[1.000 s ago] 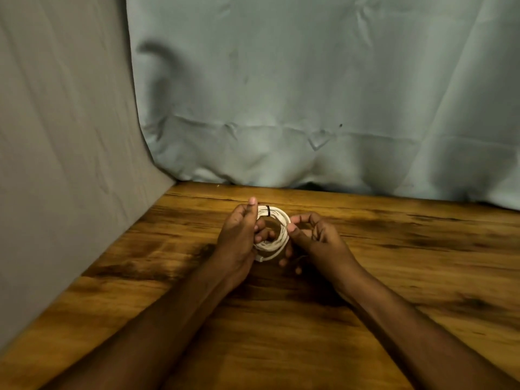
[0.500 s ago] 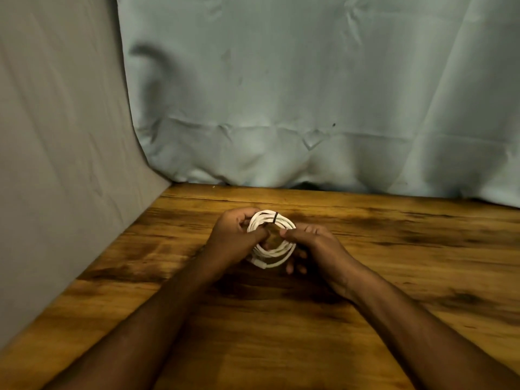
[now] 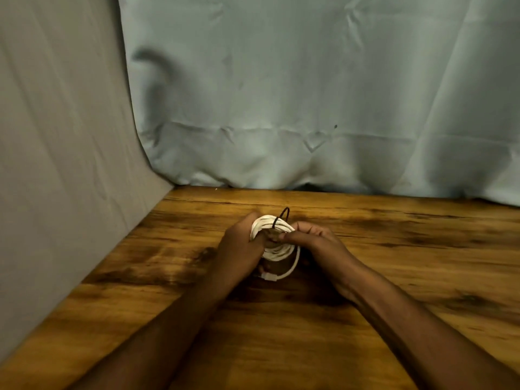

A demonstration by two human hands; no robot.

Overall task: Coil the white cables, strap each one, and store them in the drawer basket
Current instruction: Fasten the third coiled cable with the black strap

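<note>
A coiled white cable [image 3: 277, 250] is held just above the wooden table [image 3: 394, 277], near its middle. My left hand [image 3: 239, 249] grips the coil's left side, fingers curled round the loops. My right hand [image 3: 312, 239] holds the right side, its thumb and fingers pinching at the coil's centre. A thin black strap [image 3: 281, 218] wraps the top of the coil and a loop of it sticks up. One cable end with a white plug [image 3: 270, 276] hangs loose below the coil. No drawer basket is in view.
A pale blue cloth [image 3: 309, 108] hangs behind the table's far edge. A grey cloth wall [image 3: 56, 164] closes off the left side. Bare wood stretches to the right and toward me.
The black strap now stands up in a loop above the coil. A cable end with its plug has dropped loose below. Both hands stay on the coil.
</note>
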